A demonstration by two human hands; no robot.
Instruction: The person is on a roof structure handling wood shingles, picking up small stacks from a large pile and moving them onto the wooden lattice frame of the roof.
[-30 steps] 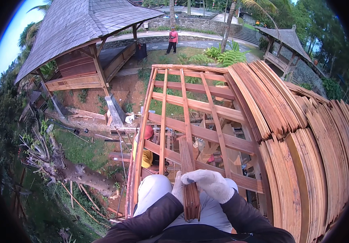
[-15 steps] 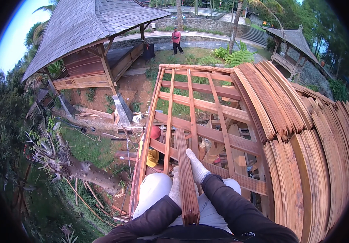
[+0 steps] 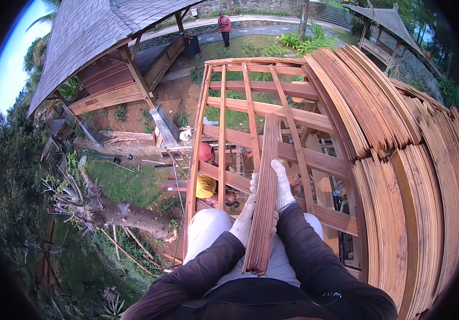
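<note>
Left of the open roof frame [image 3: 250, 114], far below, stands a shingled pavilion [image 3: 96, 48]. Through the frame's battens a person in a yellow shirt [image 3: 206, 184] shows beneath. Above the frame, the gloved left hand [image 3: 244, 218] wraps the shingle bundle [image 3: 265, 192] from the side, fingers closed on it; the gloved right hand [image 3: 281, 184] grips higher up, likely steadying its length. Right of the frame, laid wooden shingles [image 3: 400, 160] overlap in rows.
</note>
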